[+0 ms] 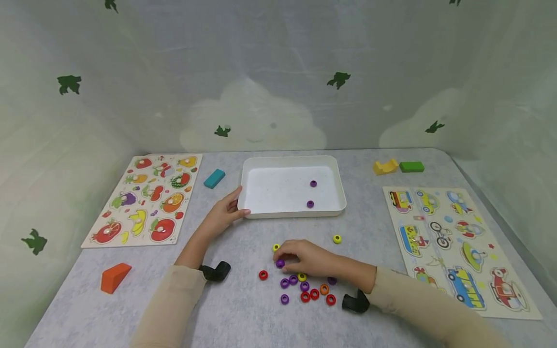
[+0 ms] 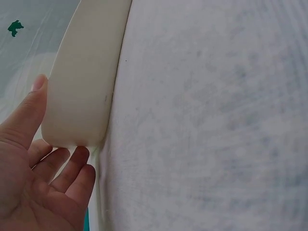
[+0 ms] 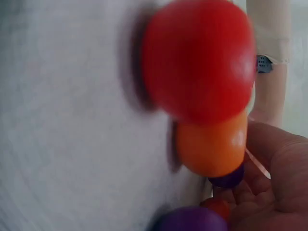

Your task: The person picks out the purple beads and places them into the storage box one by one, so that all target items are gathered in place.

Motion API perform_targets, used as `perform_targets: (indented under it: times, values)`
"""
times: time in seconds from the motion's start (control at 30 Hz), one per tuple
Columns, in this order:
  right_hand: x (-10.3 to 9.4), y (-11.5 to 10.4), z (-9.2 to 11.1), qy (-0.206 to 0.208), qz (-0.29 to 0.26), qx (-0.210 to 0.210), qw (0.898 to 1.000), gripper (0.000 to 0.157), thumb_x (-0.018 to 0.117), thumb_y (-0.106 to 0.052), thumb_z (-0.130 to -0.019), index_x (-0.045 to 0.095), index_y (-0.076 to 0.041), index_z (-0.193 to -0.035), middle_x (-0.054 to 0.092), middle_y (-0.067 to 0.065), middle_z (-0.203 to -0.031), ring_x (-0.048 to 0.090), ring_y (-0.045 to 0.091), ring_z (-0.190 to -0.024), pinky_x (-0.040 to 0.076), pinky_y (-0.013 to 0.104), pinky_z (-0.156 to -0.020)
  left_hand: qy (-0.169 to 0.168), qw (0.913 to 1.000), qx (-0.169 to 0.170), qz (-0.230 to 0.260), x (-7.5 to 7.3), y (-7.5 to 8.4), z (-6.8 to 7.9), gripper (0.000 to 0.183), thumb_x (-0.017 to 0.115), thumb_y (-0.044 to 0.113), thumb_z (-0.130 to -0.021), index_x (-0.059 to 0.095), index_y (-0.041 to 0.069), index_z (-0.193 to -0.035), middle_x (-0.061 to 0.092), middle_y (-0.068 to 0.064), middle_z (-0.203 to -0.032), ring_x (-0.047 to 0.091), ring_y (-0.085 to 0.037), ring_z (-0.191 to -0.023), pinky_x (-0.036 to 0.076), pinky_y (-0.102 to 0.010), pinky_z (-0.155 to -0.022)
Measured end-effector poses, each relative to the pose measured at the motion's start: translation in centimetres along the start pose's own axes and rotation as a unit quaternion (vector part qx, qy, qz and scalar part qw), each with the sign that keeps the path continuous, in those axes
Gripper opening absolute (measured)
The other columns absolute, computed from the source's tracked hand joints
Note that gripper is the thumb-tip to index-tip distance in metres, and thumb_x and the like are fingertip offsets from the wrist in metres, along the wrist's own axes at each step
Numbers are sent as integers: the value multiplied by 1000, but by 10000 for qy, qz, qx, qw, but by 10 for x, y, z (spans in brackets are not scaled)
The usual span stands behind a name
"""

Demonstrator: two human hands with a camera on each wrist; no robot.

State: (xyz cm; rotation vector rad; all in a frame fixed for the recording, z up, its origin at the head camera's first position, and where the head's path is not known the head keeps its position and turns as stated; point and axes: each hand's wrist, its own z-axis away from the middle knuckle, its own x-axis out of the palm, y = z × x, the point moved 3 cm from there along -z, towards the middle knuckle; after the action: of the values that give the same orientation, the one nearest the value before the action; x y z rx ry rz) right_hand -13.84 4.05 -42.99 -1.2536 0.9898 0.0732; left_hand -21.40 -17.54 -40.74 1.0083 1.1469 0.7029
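Note:
A white tray [image 1: 289, 214] stands at the back middle, with two purple beads [image 1: 313, 183] lying in it. At its front left corner my left hand [image 1: 223, 212] holds it, thumb by the rim and fingers against the end wall; the left wrist view shows the tray's side [image 2: 84, 77] between them. My right hand [image 1: 311, 258] is low over the loose beads, its thumb and forefinger around a purple bead [image 1: 280, 264]. Red [image 1: 305, 297], purple [image 1: 285, 299], yellow [image 1: 302, 277] and orange [image 1: 324, 289] beads lie around and below that hand. In the right wrist view a red bead [image 3: 199, 60] looms close.
A fruit puzzle board [image 1: 174, 239] lies at the left, a vehicle puzzle board [image 1: 393, 220] at the right. Blocks lie around: blue [image 1: 214, 178], orange [image 1: 115, 278], yellow [image 1: 386, 167] and green [image 1: 411, 166]. A yellow bead [image 1: 337, 239] sits apart, in front of the tray.

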Motion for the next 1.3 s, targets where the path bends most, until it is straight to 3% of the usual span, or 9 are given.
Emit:
perform_targets:
  times: [0.17, 0.3, 0.53, 0.63, 0.73, 0.9, 1.03, 1.13, 1.3]
  values:
    - [2, -2, -1, -25, 283, -27, 9996, 19, 57, -21, -78, 58, -20, -97, 52, -13, -91, 47, 0, -80, 40, 14, -71, 40, 10000, -22, -27, 0, 4, 2, 74, 61, 20, -75, 16, 11, -133, 13, -7, -136, 25, -25, -118, 32, -35, -88]
    - [-8, -6, -2, 222, 113, -41, 9997, 20, 57, -19, -78, 59, -16, -98, 53, -12, -90, 48, 1, -78, 41, 15, -68, 24, 10000, -19, 19, 0, 3, 2, 74, 61, 19, -75, 16, 11, -133, 13, -8, -136, 26, -25, -118, 33, -35, -87]
    - [-59, 1, -8, 1454, -256, -172, 9889, 23, 58, -8, -76, 57, -8, -100, 55, -6, -90, 51, 5, -81, 43, 19, -71, 28, 10000, -46, -5, 1, 3, 2, 74, 61, 19, -75, 15, 11, -133, 13, -8, -136, 26, -24, -118, 33, -33, -87]
    - [-82, 17, -13, 1945, -155, 117, 9807, 22, 58, -9, -77, 57, -10, -99, 55, -5, -90, 52, 5, -79, 44, 19, -70, 24, 10000, -19, -5, 0, 4, 2, 74, 61, 19, -75, 15, 11, -133, 14, -8, -136, 26, -24, -118, 33, -34, -88]
    - [-100, 38, -19, 2246, -76, 673, 9721, 22, 57, -11, -78, 57, -9, -99, 56, -4, -90, 52, 7, -78, 44, 20, -69, 31, 10000, -32, 19, 0, 4, 3, 74, 61, 19, -75, 16, 11, -133, 14, -7, -136, 26, -24, -118, 33, -34, -88]
    - [-114, 73, -26, 2301, 67, 1593, 9600, 22, 57, -11, -78, 56, -7, -100, 56, -1, -93, 53, 11, -83, 43, 24, -74, 17, 10000, -35, -21, 0, 5, 3, 74, 60, 19, -75, 15, 11, -133, 13, -7, -136, 25, -25, -118, 31, -36, -89]
    - [-115, 88, -29, 2202, 292, 2148, 9511, 18, 58, -10, -77, 58, -9, -95, 56, -1, -89, 51, 14, -83, 42, 27, -74, 12, 10000, -12, -56, 1, 5, 3, 74, 60, 20, -75, 15, 11, -133, 14, -8, -136, 25, -26, -118, 30, -37, -89]
    - [-114, 93, -31, 2033, 439, 2381, 9487, 15, 58, -9, -76, 58, -11, -91, 56, 0, -85, 49, 15, -80, 41, 28, -72, 11, 10000, -24, -42, 1, 5, 3, 74, 60, 19, -75, 15, 11, -133, 14, -8, -136, 25, -26, -118, 30, -37, -89]
    - [-113, 93, -32, 1827, 462, 2432, 9515, 18, 57, -7, -77, 56, -9, -95, 55, 2, -88, 48, 16, -83, 40, 29, -74, 25, 10000, -79, -35, 1, 5, 3, 74, 60, 20, -75, 15, 12, -133, 15, -8, -135, 26, -25, -118, 31, -35, -89]
